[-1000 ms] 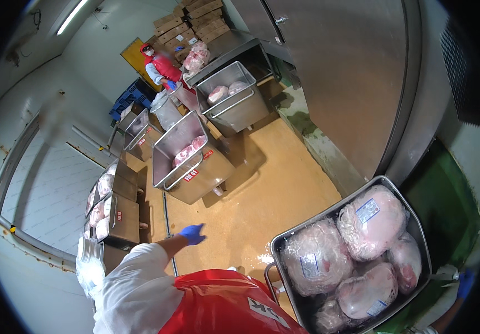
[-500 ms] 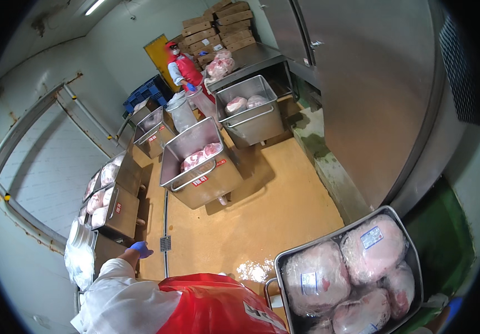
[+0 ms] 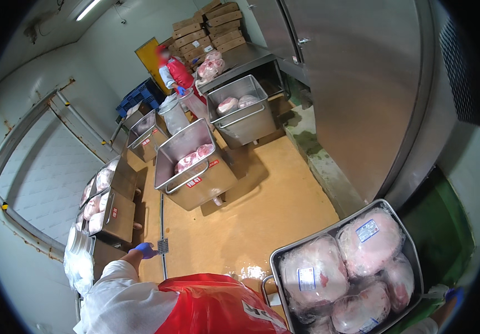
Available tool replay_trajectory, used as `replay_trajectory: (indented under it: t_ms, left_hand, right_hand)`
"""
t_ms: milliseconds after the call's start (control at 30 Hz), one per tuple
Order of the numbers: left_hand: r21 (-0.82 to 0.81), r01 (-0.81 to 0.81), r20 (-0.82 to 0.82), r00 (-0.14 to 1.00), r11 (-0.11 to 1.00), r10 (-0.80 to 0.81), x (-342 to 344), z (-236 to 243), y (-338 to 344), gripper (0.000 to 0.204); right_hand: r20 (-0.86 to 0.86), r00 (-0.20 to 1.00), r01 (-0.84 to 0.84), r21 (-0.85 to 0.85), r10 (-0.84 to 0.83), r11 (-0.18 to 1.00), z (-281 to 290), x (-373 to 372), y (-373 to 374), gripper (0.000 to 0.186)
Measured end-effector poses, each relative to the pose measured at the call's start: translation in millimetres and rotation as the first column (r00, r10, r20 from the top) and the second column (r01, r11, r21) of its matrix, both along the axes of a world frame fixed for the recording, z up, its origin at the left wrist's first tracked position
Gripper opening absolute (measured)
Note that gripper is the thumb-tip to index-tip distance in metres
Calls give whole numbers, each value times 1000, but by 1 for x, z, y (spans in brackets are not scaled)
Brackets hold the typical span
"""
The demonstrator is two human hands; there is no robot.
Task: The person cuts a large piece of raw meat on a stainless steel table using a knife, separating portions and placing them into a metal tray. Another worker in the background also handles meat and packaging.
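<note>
Open room is left on the orange floor [image 3: 262,228] right of the left hand [image 3: 146,250], bounded ahead by a wheeled steel bin [image 3: 209,186] and, well to the right, by the rim of a steel tub [image 3: 329,227]. In it, film-wrapped meat pieces [image 3: 329,267] are packed just left of the right hand [image 3: 456,299], whose grip cannot be told; the left fingers are loosely extended.

Wrapped meat [image 3: 319,260] in steel cart [image 3: 329,227]

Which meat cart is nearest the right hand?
The cart at the picture's lower right, holding film-wrapped meat; the other carts stand farther off to the left.
</note>
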State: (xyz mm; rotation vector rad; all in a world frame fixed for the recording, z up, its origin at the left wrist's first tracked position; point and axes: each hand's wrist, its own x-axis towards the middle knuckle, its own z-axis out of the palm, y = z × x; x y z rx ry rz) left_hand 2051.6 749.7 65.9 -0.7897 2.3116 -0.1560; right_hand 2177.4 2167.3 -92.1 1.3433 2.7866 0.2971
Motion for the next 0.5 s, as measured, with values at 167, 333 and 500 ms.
replay_trajectory:
  t_ms: [167,333,500]
  left_hand:
    - [14,-8,-30,1000,1000,8,-11,6,6,80]
    - [-24,40,37,999,999,-39,-5,-1,4,79]
    - [-78,106,60,993,991,-102,-24,17,10,78]
  right_hand:
    - [22,998,-52,27,51,998,-14,5,26,41]
    - [-80,993,-92,-56,87,994,5,14,34,48]
    - [-11,1000,-5,-236,2,972,21,29,5,56]
